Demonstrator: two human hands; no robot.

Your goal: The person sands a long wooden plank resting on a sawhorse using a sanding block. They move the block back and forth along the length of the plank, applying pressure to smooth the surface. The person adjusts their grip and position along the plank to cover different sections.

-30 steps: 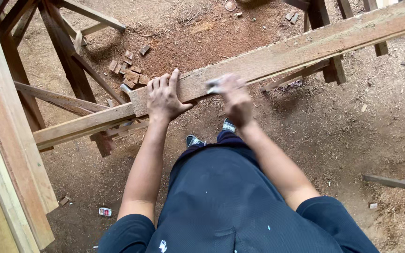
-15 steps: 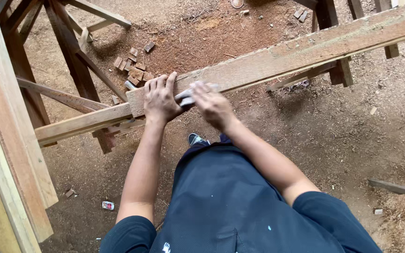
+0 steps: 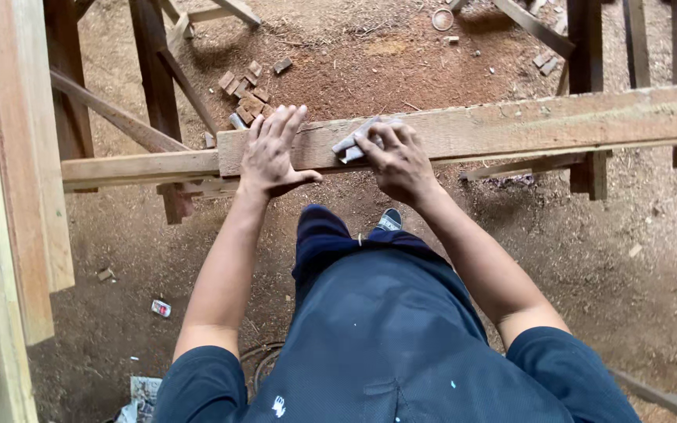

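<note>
Pale timber boards (image 3: 9, 196) stand on edge along the left side, near the camera. On the dirt floor (image 3: 652, 266) below them lies one small flat packet (image 3: 161, 308), white with a red end, and at the near left edge a printed paper scrap (image 3: 144, 395) in grey and blue. Farther off, a heap of about ten short brown wood offcuts (image 3: 244, 90) sits on the ground behind a dark trestle leg (image 3: 154, 86).

One long rough plank (image 3: 526, 125) runs across the scene from left to right, its left end lapping a narrower rail (image 3: 135, 168). The left hand (image 3: 270, 153) lies open and flat on the plank's left end, fingers spread, thumb over the near edge. Just right of it, the right hand (image 3: 397, 160) is closed around a folded piece of grey sandpaper (image 3: 354, 141), pressing it onto the plank's top face. Two hands are seen, both belonging to the person in the dark blue shirt.

At far upper right, one small round ring-like lid (image 3: 442, 19) rests on the dirt; what it holds cannot be told.
</note>
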